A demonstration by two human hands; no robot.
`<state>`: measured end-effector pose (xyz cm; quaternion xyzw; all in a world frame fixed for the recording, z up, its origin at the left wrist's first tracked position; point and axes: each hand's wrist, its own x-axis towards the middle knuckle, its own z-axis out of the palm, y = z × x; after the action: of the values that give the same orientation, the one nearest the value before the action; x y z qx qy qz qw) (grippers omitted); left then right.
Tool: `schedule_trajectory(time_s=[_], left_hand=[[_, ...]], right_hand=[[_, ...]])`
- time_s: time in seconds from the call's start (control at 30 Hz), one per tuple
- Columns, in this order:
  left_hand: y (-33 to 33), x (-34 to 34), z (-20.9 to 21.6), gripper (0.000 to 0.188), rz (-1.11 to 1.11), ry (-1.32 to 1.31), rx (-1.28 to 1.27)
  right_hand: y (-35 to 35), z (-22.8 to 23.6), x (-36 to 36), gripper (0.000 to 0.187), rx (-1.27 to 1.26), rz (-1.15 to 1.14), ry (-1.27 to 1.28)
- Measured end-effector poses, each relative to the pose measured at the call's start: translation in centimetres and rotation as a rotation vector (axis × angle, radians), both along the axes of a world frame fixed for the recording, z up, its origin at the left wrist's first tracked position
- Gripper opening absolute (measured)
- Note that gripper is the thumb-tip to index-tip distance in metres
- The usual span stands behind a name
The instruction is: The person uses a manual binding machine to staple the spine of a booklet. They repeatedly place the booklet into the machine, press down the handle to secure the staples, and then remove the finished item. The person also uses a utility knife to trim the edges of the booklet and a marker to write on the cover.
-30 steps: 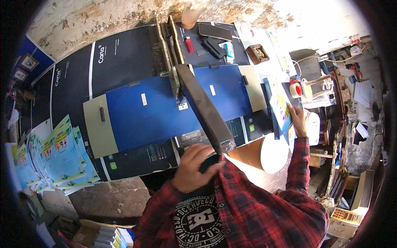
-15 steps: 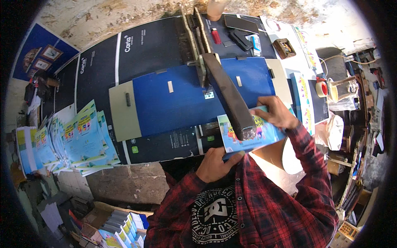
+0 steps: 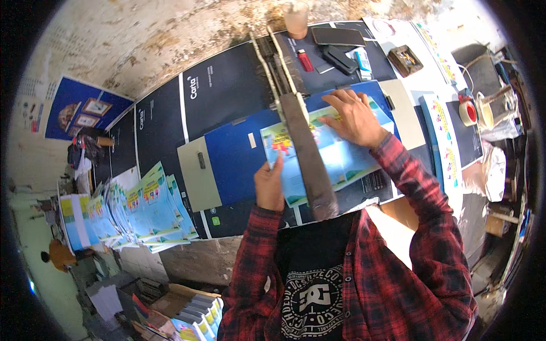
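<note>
the light-blue booklet (image 3: 348,158) lay off centre toward three o'clock, beneath the long dark bar (image 3: 310,159) and partly over the blue board (image 3: 230,165). at its eight o'clock, the left hand (image 3: 269,186) had its thumb at the edge; whether its fingers gripped was impossible to tell. at its one o'clock, the right hand (image 3: 359,120) rested, fingers spread.

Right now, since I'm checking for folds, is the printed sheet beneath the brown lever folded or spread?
Spread: the printed sheet shows its wide face on both sides of the brown lever.
</note>
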<state>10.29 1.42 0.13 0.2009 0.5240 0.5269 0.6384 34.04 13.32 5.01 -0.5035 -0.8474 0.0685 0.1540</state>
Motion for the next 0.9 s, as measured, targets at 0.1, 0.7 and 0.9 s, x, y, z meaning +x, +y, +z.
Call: schedule_trajectory(time_s=[0.1,0.7,0.9], left_hand=[[1.3,-1.7,-0.2,0.026,-0.076,0.129,-0.020],[4.8,-1.4,-0.8,0.027,-0.149,0.168,-0.329],[4.4,-0.5,-0.1,0.026,-0.155,0.182,-0.309]], right_hand=[[-3.8,0.0,0.2,0.056,0.089,-0.124,0.048],[-4.1,-5.7,2.3,0.069,0.094,-0.346,0.163],[-3.8,-5.7,3.6,0.080,0.120,-0.293,0.091]])
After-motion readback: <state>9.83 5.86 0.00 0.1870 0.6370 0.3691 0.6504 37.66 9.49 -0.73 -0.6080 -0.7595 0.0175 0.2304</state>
